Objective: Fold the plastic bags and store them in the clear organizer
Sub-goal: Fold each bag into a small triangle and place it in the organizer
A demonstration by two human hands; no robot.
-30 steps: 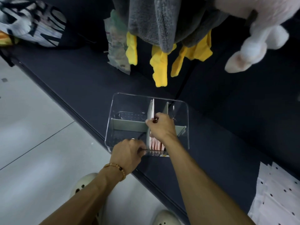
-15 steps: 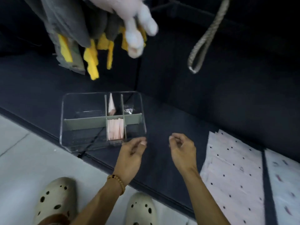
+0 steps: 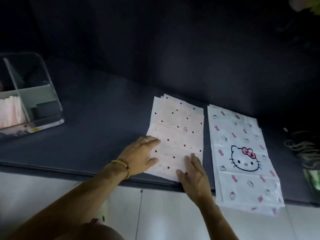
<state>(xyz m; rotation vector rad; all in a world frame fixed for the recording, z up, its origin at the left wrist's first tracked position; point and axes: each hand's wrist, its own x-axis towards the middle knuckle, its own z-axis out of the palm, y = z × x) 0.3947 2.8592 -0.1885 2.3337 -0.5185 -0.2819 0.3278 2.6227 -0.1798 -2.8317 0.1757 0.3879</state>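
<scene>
A stack of white plastic bags with dark dots point(image 3: 178, 129) lies flat on the dark cushion. My left hand point(image 3: 140, 155), with a bead bracelet on the wrist, rests flat on the stack's left edge. On its near right corner lies my right hand point(image 3: 194, 174), fingers spread. Neither hand grips anything. Beside it on the right is a second stack of white bags with a cat face and pink bows point(image 3: 242, 153). The clear organizer point(image 3: 46, 80) stands at the far left, with folded pinkish bags point(image 3: 10, 111) upright in one compartment.
The dark cushion point(image 3: 97, 118) ends at a front edge, with white tiled floor point(image 3: 164, 213) below. The cat-print stack overhangs that edge. A coil of cord point(image 3: 301, 148) lies at the far right, with a greenish item point(image 3: 313, 181) near it.
The view has swung right, away from the organizer. Both hands left the organizer and came down flat on the dotted bag stack.
</scene>
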